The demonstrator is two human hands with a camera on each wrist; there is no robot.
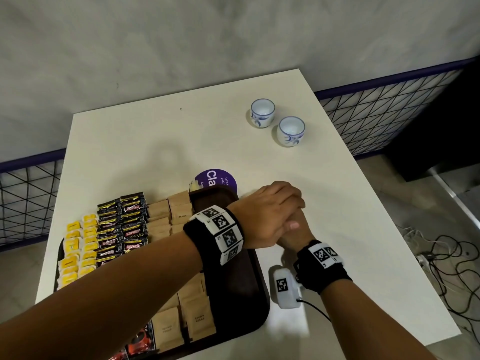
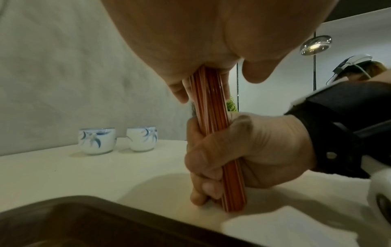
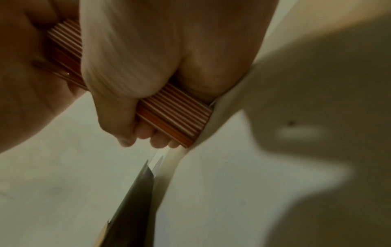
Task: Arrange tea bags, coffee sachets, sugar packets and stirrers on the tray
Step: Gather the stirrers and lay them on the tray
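Note:
A bundle of orange-brown stirrers [image 2: 213,130] stands upright with its lower end on the white table [image 1: 155,141], just right of the dark brown tray [image 1: 241,287]. My right hand [image 2: 211,167] grips the bundle low down; the stirrers [image 3: 177,117] show between its fingers in the right wrist view. My left hand [image 1: 270,214] lies over the right one and holds the bundle's top. In the head view the hands hide the stirrers. On the tray lie rows of yellow tea bags [image 1: 78,245], black coffee sachets [image 1: 122,224] and brown sugar packets [image 1: 179,211].
Two white-and-blue cups [image 1: 262,113] [image 1: 290,131] stand at the far right of the table. A purple round sticker [image 1: 215,179] lies behind the tray. A white marker block with a cable [image 1: 284,287] hangs below my right wrist. Cables [image 1: 446,255] lie on the floor at right.

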